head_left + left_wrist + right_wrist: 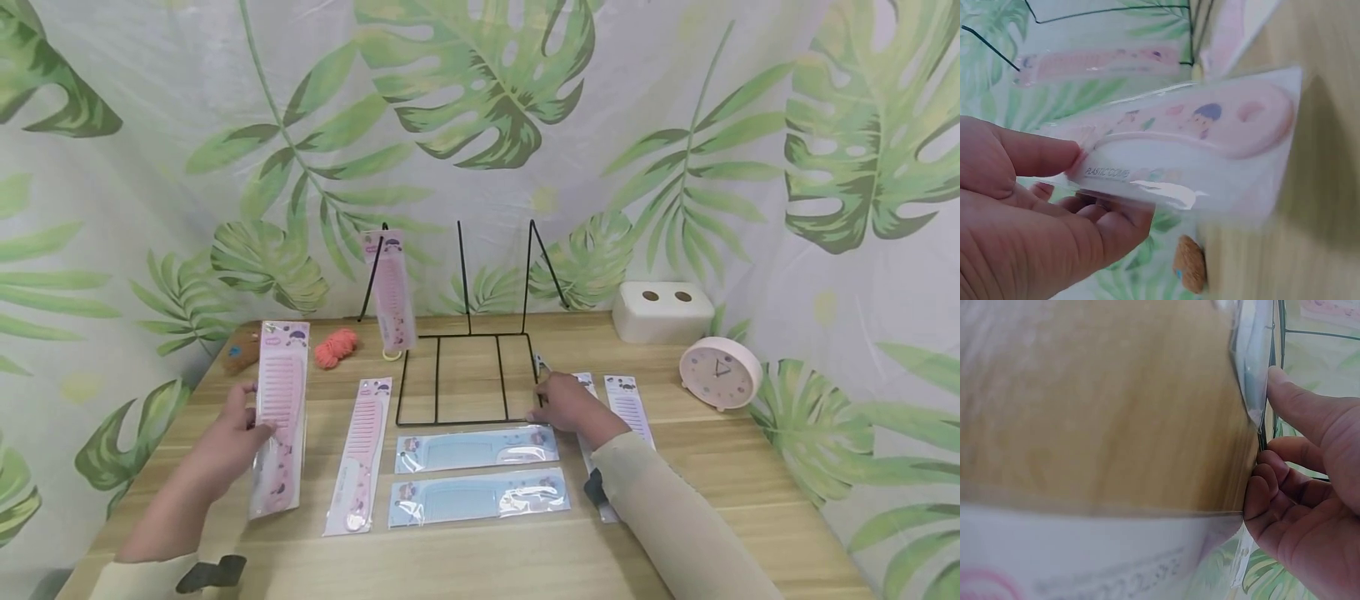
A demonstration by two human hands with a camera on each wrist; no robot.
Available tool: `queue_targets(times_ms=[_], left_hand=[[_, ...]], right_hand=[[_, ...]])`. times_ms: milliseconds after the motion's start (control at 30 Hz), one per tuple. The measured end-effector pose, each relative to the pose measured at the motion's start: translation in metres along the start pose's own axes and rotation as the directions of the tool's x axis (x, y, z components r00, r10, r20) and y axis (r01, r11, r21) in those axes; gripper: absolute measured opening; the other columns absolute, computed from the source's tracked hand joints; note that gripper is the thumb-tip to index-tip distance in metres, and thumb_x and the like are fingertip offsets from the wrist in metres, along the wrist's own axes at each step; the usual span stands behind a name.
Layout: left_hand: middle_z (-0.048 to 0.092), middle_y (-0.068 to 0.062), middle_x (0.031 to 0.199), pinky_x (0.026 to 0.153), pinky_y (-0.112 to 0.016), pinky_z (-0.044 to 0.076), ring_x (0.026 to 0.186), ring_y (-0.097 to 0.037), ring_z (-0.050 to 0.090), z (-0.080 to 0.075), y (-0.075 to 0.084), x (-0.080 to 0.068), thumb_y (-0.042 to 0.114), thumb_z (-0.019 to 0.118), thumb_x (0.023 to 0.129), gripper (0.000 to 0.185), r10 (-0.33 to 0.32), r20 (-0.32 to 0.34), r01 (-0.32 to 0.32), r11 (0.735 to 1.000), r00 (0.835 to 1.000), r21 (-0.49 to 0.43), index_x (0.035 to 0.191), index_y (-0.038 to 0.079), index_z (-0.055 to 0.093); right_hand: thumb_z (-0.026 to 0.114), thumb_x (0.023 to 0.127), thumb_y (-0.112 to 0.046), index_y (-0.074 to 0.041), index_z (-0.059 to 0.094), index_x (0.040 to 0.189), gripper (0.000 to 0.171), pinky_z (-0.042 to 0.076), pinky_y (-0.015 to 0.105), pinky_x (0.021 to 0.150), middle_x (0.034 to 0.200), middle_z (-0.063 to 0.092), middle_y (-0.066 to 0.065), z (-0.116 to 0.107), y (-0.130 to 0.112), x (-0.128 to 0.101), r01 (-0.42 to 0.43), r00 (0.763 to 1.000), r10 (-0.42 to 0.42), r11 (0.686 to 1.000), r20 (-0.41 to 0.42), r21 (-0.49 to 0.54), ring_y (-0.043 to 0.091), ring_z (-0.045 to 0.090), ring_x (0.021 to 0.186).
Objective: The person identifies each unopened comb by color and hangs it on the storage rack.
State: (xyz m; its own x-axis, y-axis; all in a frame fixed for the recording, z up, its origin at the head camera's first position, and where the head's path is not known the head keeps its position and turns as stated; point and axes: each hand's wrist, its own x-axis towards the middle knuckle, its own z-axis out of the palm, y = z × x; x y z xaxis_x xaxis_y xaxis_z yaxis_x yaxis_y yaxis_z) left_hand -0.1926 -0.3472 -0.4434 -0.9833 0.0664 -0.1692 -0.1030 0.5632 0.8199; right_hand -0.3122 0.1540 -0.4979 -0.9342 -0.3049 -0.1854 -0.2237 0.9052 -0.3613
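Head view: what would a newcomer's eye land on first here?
The black wire rack at the table's middle, with one packaged pink comb hanging on its left post. The left hand holds another pink comb pack upright at the left, while the right hand rests at the rack's right front corner, behind two blue comb packs.

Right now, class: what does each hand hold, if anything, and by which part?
The left hand pinches a packaged pink comb by its left edge, about halfway up. The right hand rests at the wire rack; a grip cannot be told.
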Motion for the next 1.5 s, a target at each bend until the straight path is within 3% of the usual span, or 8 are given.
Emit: queue_targets(times_ms=[200,333,467,633,867,1033,1267,1500], left_hand=[[0.038,-0.054,0.154,0.102,-0.063,0.061,0.136,-0.065,0.054,0.010,0.017,-0.003,0.000,0.033,0.116,0.059,0.110,-0.022,-0.111,0.990,0.994,-0.085,0.162,0.005,-0.003],[0.046,-0.048,0.151,0.096,-0.040,0.064,0.129,-0.036,0.068,0.018,0.027,-0.002,0.006,0.038,0.117,0.055,0.195,-0.085,-0.205,0.970,0.977,-0.131,0.159,0.012,0.003],[0.054,-0.033,0.148,0.093,-0.022,0.061,0.122,0.000,0.064,0.027,0.031,0.000,0.007,0.043,0.117,0.054,0.334,-0.141,-0.356,0.916,0.932,-0.187,0.159,0.023,0.013],[0.062,-0.007,0.139,0.094,-0.022,0.061,0.123,0.002,0.065,0.042,0.032,0.003,0.000,0.046,0.115,0.057,0.497,-0.086,-0.503,0.840,0.864,-0.204,0.161,0.018,0.019],[0.059,-0.041,0.133,0.093,-0.024,0.062,0.118,-0.003,0.069,0.056,0.048,0.009,-0.009,0.045,0.112,0.051,0.603,-0.010,-0.593,0.781,0.798,-0.195,0.155,0.001,0.020],[0.062,-0.039,0.134,0.094,-0.031,0.063,0.117,-0.007,0.071,0.063,0.055,0.014,-0.008,0.047,0.111,0.053,0.575,0.017,-0.565,0.809,0.818,-0.163,0.157,0.005,0.023],[0.064,-0.035,0.140,0.095,-0.041,0.064,0.123,-0.039,0.070,0.066,0.055,0.017,-0.003,0.049,0.113,0.058,0.488,0.030,-0.484,0.871,0.872,-0.089,0.161,0.015,0.022],[0.062,-0.034,0.143,0.097,-0.045,0.064,0.126,-0.045,0.067,0.063,0.053,0.021,-0.001,0.049,0.114,0.056,0.454,0.029,-0.453,0.890,0.890,-0.051,0.160,0.017,0.022]], right_hand=[[0.082,0.099,-0.035,-0.002,0.069,0.146,0.058,0.052,0.053,0.118,0.150,0.066,0.022,0.001,0.002,0.001,0.004,1.000,-0.004,1.000,0.000,0.004,0.038,0.062,0.140],[0.082,0.099,-0.035,-0.003,0.068,0.146,0.059,0.052,0.053,0.118,0.151,0.066,0.021,0.003,0.003,0.003,-0.001,1.000,0.001,1.000,0.003,0.002,0.037,0.062,0.140],[0.082,0.100,-0.035,-0.003,0.068,0.146,0.058,0.052,0.053,0.118,0.150,0.066,0.021,0.003,0.004,0.003,0.005,1.000,-0.005,1.000,-0.002,-0.001,0.038,0.062,0.141],[0.083,0.099,-0.034,-0.002,0.069,0.145,0.058,0.055,0.052,0.114,0.147,0.068,0.022,0.003,0.004,0.003,0.020,1.000,-0.020,1.000,-0.004,-0.016,0.035,0.065,0.133],[0.083,0.099,-0.035,-0.002,0.069,0.145,0.058,0.053,0.053,0.116,0.147,0.067,0.023,0.002,0.004,0.002,0.017,1.000,-0.017,1.000,-0.011,-0.009,0.037,0.065,0.135],[0.082,0.099,-0.033,-0.001,0.069,0.144,0.057,0.053,0.053,0.115,0.147,0.066,0.024,0.002,0.005,0.003,0.034,0.999,-0.035,0.999,-0.019,-0.027,0.039,0.064,0.136],[0.082,0.099,-0.035,-0.002,0.069,0.145,0.058,0.055,0.052,0.112,0.144,0.068,0.022,0.001,0.004,0.002,0.022,1.000,-0.023,1.000,-0.009,-0.012,0.032,0.067,0.124],[0.083,0.099,-0.033,-0.001,0.069,0.144,0.057,0.054,0.053,0.114,0.146,0.067,0.024,0.000,0.005,0.001,0.031,0.999,-0.032,0.999,-0.019,-0.005,0.035,0.066,0.130]])
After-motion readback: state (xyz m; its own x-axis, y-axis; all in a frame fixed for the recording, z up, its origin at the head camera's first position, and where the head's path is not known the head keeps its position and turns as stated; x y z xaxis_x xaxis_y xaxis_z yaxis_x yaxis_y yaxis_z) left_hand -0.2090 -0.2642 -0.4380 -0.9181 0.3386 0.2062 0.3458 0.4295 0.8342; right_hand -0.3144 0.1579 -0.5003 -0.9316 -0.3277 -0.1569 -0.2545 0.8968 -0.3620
